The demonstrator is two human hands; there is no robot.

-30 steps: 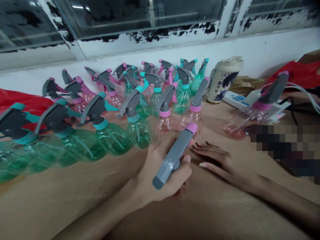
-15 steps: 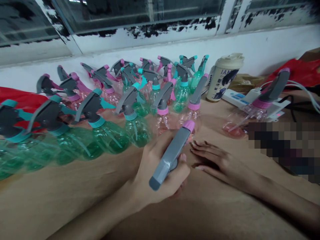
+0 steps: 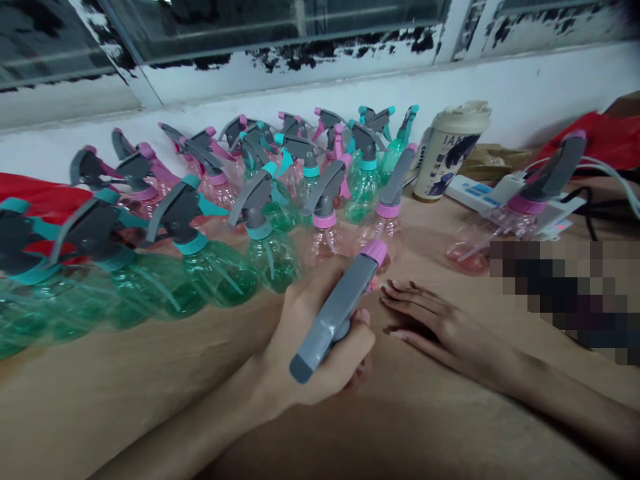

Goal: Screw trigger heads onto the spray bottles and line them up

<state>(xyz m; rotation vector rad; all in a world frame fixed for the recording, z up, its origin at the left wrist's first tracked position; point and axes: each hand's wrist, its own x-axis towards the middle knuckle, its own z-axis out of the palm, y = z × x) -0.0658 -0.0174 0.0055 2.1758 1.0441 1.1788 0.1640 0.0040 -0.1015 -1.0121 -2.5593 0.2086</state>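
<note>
My left hand (image 3: 313,347) is wrapped round a spray bottle (image 3: 340,307) with a grey trigger head and pink nozzle, seen from above. Hand and head hide most of its body. To the right, my right hand (image 3: 433,320) rests palm down on the table, fingers stretched out and holding nothing. Just beyond my hands stand a pink-collared spray bottle (image 3: 387,210) and another pink one (image 3: 325,220). A green spray bottle (image 3: 273,257) is left of these, at the end of a row of green bottles with turquoise collars.
Several more pink and green spray bottles crowd toward the wall. A paper coffee cup (image 3: 450,150) and a white power strip (image 3: 475,193) are at the back right. Nearby is a pink spray bottle (image 3: 475,253). Red plastic (image 3: 45,200) lies at the left; a blurred-out patch covers the right.
My left hand and the spray bottle in it have shifted very slightly left in the view. My right hand stays flat in the same place.
</note>
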